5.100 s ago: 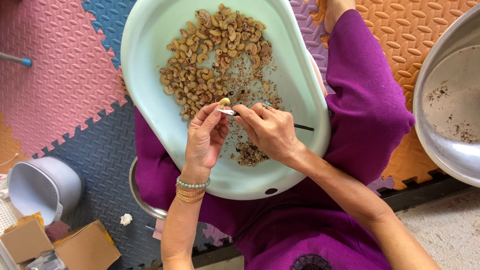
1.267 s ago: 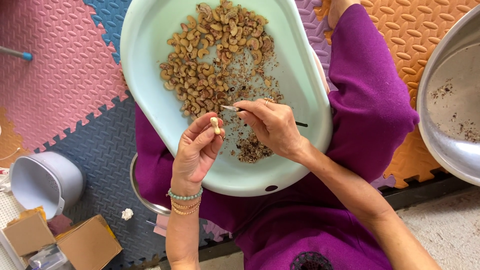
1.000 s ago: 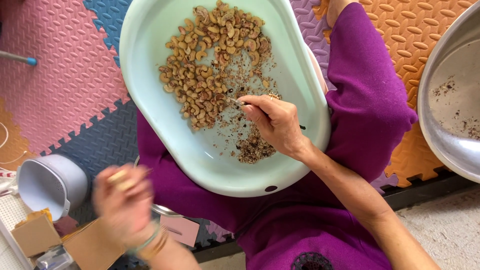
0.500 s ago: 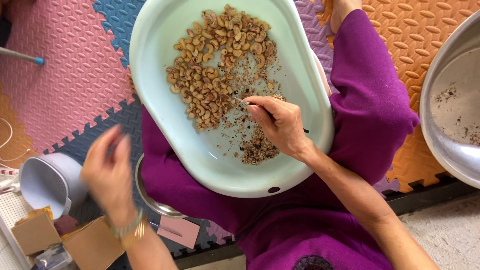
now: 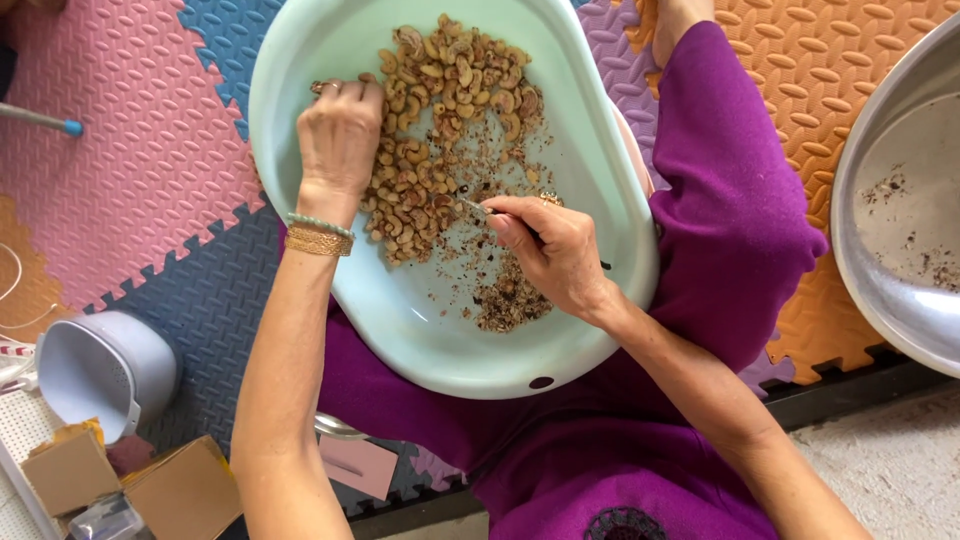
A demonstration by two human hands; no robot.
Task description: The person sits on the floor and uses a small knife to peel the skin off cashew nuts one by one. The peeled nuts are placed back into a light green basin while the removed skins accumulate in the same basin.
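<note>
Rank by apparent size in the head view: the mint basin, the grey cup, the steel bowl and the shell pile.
1. Mint basin, largest.
2. Steel bowl; cut off by the frame, so its true rank is unsure.
3. Grey cup.
4. Shell pile, smallest.

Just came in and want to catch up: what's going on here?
A seated person in purple has a pale green basin on their lap. The left hand rests on the cashew pile, fingers among the nuts. The right hand holds a thin metal tool near a heap of husk bits. A steel bowl sits to the right.
</note>
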